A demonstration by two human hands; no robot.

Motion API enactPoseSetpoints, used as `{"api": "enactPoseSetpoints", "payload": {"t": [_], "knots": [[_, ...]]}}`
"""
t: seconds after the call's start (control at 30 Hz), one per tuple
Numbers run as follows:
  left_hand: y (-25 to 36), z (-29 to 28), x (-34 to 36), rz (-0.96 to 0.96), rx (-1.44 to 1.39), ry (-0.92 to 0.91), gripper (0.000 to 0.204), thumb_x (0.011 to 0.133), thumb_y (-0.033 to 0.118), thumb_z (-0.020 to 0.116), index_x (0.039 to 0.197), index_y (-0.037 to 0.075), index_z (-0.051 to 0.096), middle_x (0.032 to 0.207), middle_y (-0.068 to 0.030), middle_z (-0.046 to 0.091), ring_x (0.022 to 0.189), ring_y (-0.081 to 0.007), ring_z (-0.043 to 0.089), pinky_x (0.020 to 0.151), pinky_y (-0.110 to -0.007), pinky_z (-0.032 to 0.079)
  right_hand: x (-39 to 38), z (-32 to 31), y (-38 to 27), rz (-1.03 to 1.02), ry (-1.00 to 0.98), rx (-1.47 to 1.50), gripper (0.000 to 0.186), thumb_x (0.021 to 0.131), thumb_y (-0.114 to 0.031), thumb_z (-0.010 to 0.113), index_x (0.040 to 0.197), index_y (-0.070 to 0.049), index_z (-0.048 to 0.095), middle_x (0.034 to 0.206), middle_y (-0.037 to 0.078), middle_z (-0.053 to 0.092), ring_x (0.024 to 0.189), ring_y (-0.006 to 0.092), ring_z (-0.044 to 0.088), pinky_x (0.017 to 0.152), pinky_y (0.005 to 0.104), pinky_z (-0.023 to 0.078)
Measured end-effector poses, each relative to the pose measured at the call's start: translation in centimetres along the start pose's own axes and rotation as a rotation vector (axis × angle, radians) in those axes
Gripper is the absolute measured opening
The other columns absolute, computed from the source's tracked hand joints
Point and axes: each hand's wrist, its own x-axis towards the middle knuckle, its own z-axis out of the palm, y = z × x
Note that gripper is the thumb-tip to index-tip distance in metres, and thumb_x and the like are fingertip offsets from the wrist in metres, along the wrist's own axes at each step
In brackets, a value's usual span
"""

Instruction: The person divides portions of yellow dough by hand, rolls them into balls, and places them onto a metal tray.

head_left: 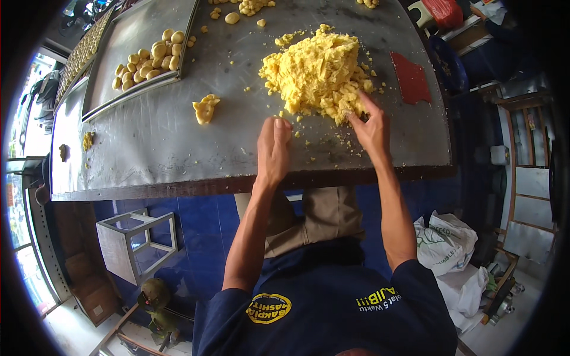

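Note:
A large crumbly mound of yellow dough (314,68) lies on the metal tabletop (178,151), with loose crumbs around it. My left hand (273,148) rests closed just below and left of the mound; whatever its curled fingers hold is hidden. My right hand (371,127) touches the mound's lower right edge, with index finger and thumb apart in the crumbs and its other fingers partly hidden. A smaller yellow lump (206,108) sits left of my left hand. A flat red scraper (409,77) lies right of the mound.
A tray (104,65) holds several pale dough balls (157,56) at upper left, with more lumps along the back. Below the table's wooden edge (148,190) stand a white stool frame (136,243) on the left and white sacks (445,243) on the right. Shelving (528,196) lines the right.

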Motion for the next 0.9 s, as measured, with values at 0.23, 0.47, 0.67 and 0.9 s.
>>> {"api": "enactPoseSetpoints", "payload": {"t": [0.23, 0.47, 0.67, 0.9], "knots": [[1.0, -0.4, 0.2, 0.038, 0.137, -0.078, 0.029, 0.105, 0.027, 0.047, 0.107, 0.000, 0.057, 0.098, -0.0171, 0.060, 0.085, -0.0290, 0.057, 0.079, -0.040, 0.046, -4.8, 1.9, -2.2, -0.210, 0.075, -0.417, 0.043, 0.088, 0.007, 0.057, 0.130, 0.001, 0.060, 0.146, 0.015, 0.049, 0.126, 0.0385, 0.054, 0.098, 0.0416, 0.054], [2.4, -3.3, -0.1, 0.339, 0.665, -0.193, 0.019, 0.099, 0.018, 0.053, 0.107, 0.002, 0.061, 0.100, -0.0182, 0.055, 0.099, -0.0382, 0.053, 0.093, -0.043, 0.042, -2.7, 0.0, -0.8, -0.150, 0.011, -0.004, 0.039, 0.088, 0.007, 0.057, 0.124, -0.003, 0.067, 0.138, 0.016, 0.058, 0.125, 0.0331, 0.058, 0.101, 0.0364, 0.051], [3.7, -4.8, 0.0, 0.083, 0.612, -0.092, 0.015, 0.093, 0.008, 0.061, 0.107, 0.006, 0.065, 0.110, -0.0176, 0.060, 0.100, -0.0378, 0.060, 0.085, -0.045, 0.050, -1.5, -1.9, 1.2, -0.017, 0.019, 0.213, 0.054, 0.088, 0.007, 0.063, 0.138, -0.011, 0.059, 0.130, 0.019, 0.063, 0.112, 0.0292, 0.065, 0.092, 0.0349, 0.055], [4.4, -5.2, 1.0, 0.157, 0.646, -0.057, 0.016, 0.102, 0.014, 0.046, 0.105, 0.002, 0.055, 0.098, -0.0171, 0.070, 0.092, -0.0375, 0.068, 0.080, -0.046, 0.054, -0.3, -1.0, 4.3, 0.089, -0.055, 0.413, 0.039, 0.087, 0.003, 0.065, 0.125, -0.007, 0.068, 0.119, 0.015, 0.069, 0.103, 0.0238, 0.070, 0.084, 0.0319, 0.056]]}}
